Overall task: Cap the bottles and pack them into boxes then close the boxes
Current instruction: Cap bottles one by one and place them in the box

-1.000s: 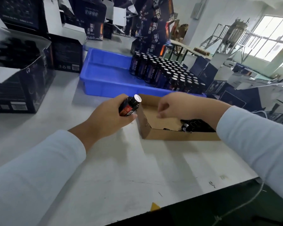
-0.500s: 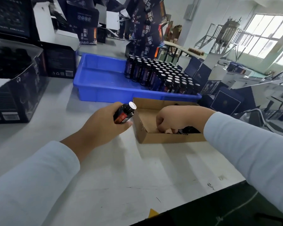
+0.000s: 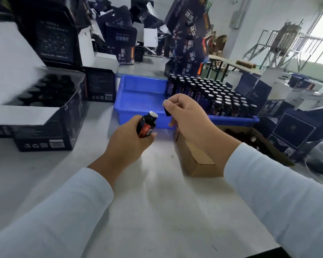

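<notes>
My left hand (image 3: 128, 141) grips a small dark bottle (image 3: 146, 127) with a red label and a white foil-sealed mouth, tilted to the right above the table. My right hand (image 3: 186, 116) pinches a black cap (image 3: 167, 113) between thumb and fingers, just right of and slightly above the bottle's mouth. The cap and bottle are apart. A brown cardboard tray (image 3: 196, 161) with more caps lies under my right forearm. Behind the hands a blue bin (image 3: 138, 103) holds several upright bottles (image 3: 220, 97) in rows.
An open dark box (image 3: 45, 127) with bottles inside stands at the left on the grey table (image 3: 157, 202). More dark printed boxes (image 3: 186, 40) are stacked behind the bin, and others (image 3: 295, 131) lie at the right. The table's front edge runs at the lower right.
My right hand rose out of the cardboard tray with a black cap and moved left toward the bottle's mouth. My left hand kept hold of the bottle.
</notes>
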